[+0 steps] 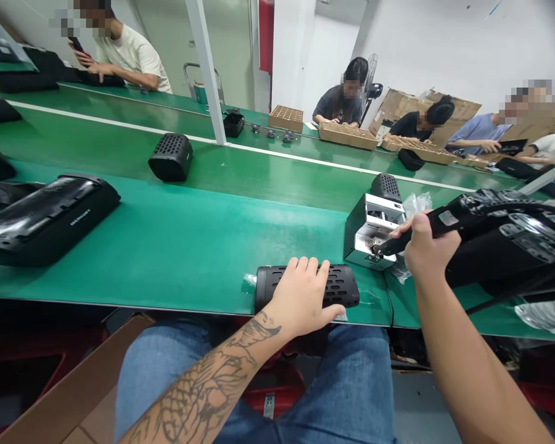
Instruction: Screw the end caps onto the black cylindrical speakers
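Observation:
My left hand (303, 296) lies across a black perforated casing (340, 285) near the table's front edge. Its fingers reach over the far side and the thumb is at the near side, holding the casing. In my right hand (429, 243) is a black electric screwdriver (448, 217), held nearly level with its tip pointing left. The tip is at the open front of a small black-and-white screw feeder (370, 231); whether it touches a screw there I cannot tell. Bits of clear plastic wrap (250, 281) show beside the casing.
Another perforated casing (171, 157) stands on the green bench (213, 246), and one (386, 186) behind the feeder. A long black housing (50, 216) lies left. Black parts in plastic (513, 246) and a cable (513, 290) are right. Several people work across the bench near cardboard trays (346, 135).

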### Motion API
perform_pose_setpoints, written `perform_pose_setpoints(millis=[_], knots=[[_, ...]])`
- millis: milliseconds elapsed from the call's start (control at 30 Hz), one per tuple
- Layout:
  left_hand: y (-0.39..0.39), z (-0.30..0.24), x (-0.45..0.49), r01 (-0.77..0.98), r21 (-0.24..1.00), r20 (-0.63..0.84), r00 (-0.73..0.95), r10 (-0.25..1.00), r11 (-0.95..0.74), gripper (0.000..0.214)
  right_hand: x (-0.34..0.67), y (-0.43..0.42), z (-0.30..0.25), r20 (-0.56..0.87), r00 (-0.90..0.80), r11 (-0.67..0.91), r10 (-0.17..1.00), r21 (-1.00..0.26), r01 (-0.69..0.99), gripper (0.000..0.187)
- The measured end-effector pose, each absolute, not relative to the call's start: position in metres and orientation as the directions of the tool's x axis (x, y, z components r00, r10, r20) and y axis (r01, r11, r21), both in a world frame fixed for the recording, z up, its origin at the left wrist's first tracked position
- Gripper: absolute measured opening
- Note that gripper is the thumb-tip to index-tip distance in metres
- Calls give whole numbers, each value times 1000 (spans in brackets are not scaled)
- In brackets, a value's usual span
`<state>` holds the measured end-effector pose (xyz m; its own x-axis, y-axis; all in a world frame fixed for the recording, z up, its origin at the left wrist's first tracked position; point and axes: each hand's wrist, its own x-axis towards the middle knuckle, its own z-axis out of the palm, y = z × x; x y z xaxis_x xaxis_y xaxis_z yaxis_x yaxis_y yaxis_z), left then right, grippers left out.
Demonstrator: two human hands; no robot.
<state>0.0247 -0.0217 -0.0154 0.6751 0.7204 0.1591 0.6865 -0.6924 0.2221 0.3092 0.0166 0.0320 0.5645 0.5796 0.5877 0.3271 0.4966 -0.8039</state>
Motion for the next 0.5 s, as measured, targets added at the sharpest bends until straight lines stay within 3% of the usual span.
perform_pose_setpoints(millis=[100, 200, 267, 367, 500], knots=[[-5, -4, 7, 698, 274, 130, 655, 744, -662, 62, 299, 2, 42, 567, 567, 474, 597, -820, 321, 13], [12, 1, -9, 800, 228, 94, 549, 830, -555, 51, 280, -23, 62, 544, 575, 499, 611, -829, 254, 8], [20, 1, -14, 848, 241, 20, 482, 876, -472, 50, 262, -45, 74, 531, 498, 551, 686, -826, 122, 15], [24, -1, -17, 868, 319, -128, 437, 890, -380, 61, 227, -73, 78, 524, 245, 563, 816, -817, -129, 33], [21, 1, -15, 877, 325, -155, 418, 895, -353, 70, 182, -82, 63, 542, 112, 553, 833, -801, -232, 36]])
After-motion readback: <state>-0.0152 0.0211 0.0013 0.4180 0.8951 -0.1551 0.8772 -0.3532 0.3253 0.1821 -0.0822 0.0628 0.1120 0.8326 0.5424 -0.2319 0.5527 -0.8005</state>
